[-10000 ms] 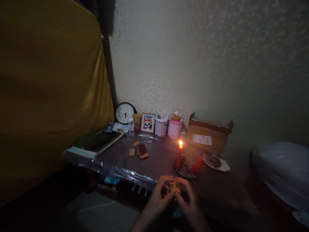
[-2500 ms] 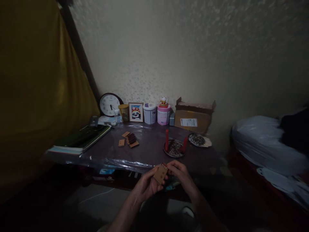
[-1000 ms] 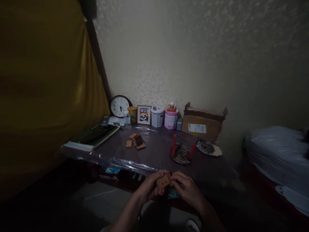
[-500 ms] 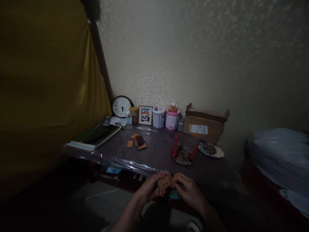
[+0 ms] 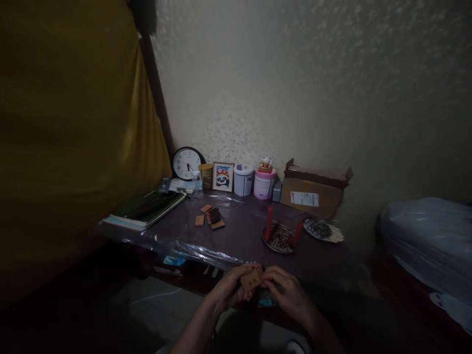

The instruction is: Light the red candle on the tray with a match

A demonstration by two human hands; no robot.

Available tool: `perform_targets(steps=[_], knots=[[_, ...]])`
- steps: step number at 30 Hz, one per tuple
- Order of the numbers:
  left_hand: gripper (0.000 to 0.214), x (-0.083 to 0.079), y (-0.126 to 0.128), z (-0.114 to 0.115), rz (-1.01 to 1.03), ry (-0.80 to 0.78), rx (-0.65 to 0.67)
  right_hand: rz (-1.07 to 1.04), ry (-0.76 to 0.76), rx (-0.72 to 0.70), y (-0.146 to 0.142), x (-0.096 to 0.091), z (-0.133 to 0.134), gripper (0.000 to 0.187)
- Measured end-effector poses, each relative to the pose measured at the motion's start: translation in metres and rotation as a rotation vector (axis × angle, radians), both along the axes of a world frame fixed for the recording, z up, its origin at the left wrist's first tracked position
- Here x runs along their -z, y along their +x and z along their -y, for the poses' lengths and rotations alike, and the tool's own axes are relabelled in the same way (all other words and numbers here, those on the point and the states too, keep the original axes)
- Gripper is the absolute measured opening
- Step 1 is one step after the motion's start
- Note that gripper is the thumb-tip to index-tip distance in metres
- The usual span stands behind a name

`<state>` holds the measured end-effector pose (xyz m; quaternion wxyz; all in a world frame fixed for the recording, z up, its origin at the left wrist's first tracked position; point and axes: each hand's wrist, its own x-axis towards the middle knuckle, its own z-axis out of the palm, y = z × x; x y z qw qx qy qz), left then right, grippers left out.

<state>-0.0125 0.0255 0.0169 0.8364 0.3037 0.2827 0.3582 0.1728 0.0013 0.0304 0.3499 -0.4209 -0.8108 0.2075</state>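
Note:
Low in the head view, my left hand (image 5: 233, 286) is closed around a small brown cardboard matchbook (image 5: 251, 281) with two reddish marks on its face. Small tips line the matchbook's upper right edge. My right hand (image 5: 284, 289) is closed in a pinch at that edge, thumb against forefinger. What sits between those fingertips is too small and dark to tell. On the table beyond lie several similar brown pieces (image 5: 199, 221), with a dark ribbed bundle (image 5: 214, 215) on top of some.
A metal plate (image 5: 279, 250) holds two red candles and dark bits. Behind it is a plate of pale dark-tipped sticks (image 5: 334, 232). A cardboard box (image 5: 313, 196), tubs (image 5: 243, 180), a picture frame (image 5: 223, 177) and a clock (image 5: 187, 163) stand along the wall. Books (image 5: 147, 210) lie left.
The view has shifted very slightly. Both hands stay in nearly the same place on the matchbook, with the right fingers still pinched at its edge.

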Motion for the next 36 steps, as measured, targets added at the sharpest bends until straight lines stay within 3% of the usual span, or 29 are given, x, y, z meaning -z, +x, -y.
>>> perform_targets(steps=[17, 26, 36], knots=[[0.036, 0.002, 0.001, 0.0, -0.015, 0.007, -0.014, 0.082, 0.037, 0.027, 0.003, 0.007, -0.002, 0.013], [0.038, 0.01, 0.005, -0.001, -0.026, 0.087, -0.068, 0.09, 0.087, 0.048, 0.004, 0.011, -0.004, 0.014], [0.036, 0.006, 0.004, 0.001, -0.106, 0.174, -0.104, 0.128, 0.113, 0.074, 0.007, 0.009, -0.005, 0.017]])
